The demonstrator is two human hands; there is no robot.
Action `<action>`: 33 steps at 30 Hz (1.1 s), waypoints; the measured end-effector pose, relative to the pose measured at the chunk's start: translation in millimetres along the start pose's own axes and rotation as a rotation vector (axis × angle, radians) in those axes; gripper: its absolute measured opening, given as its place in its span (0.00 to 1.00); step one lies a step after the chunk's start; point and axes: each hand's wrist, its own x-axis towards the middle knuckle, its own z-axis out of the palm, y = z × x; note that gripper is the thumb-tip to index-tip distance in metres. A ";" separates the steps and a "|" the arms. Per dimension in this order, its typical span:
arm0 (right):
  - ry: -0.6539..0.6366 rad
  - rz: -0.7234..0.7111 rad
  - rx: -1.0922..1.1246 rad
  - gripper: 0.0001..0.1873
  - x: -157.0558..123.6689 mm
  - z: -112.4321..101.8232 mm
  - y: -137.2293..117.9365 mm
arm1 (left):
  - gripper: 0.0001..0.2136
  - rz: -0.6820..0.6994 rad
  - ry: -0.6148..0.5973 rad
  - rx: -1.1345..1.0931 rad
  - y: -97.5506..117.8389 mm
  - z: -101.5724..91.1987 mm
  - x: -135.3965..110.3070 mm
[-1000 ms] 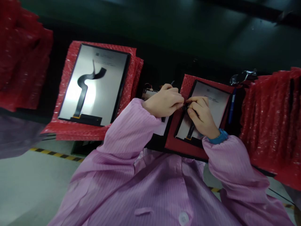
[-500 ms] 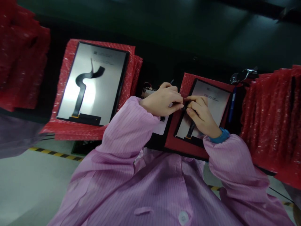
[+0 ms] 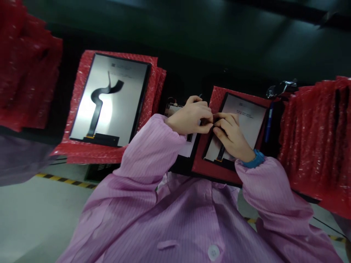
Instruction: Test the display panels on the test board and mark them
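Note:
A display panel (image 3: 248, 120) with a silvery back and dark edges lies on a red pad at the right. Its black flex cable (image 3: 220, 153) rises from the lower edge and disappears under my right hand (image 3: 231, 133), whose fingers are pinched around the cable's upper part. My left hand (image 3: 192, 117) is closed too, fingertips meeting those of the right above the panel's left edge. Whatever it grips is hidden by the fingers. Beneath the left hand, a small board with wires (image 3: 172, 106) and a white-and-black device (image 3: 185, 150) are partly covered.
Another display panel (image 3: 124, 106) with a curled flex cable rests on red bubble-wrap bags (image 3: 75, 86) at left. Red bubble wrap is piled at far left (image 3: 27, 73) and far right (image 3: 315, 142). A blue pen (image 3: 269, 122) lies beside the right panel.
Both hands stay together over the right panel's left edge, with only small finger shifts. The whole view has moved slightly.

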 end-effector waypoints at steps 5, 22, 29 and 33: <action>0.134 0.022 0.016 0.15 -7.4 -14.2 -5.1 | 0.08 -0.044 0.240 0.033 12.9 -11.2 -7.2; 0.430 0.510 -0.257 0.23 -142.4 -14.5 -21.8 | 0.20 -0.519 0.141 0.680 61.3 61.1 -93.2; 0.461 0.435 -0.319 0.20 -146.2 -5.7 -20.0 | 0.23 -0.565 0.014 0.752 66.6 61.9 -89.5; 0.452 0.401 -0.343 0.19 -144.6 -3.9 -19.4 | 0.23 -0.525 0.007 0.787 65.8 62.8 -89.0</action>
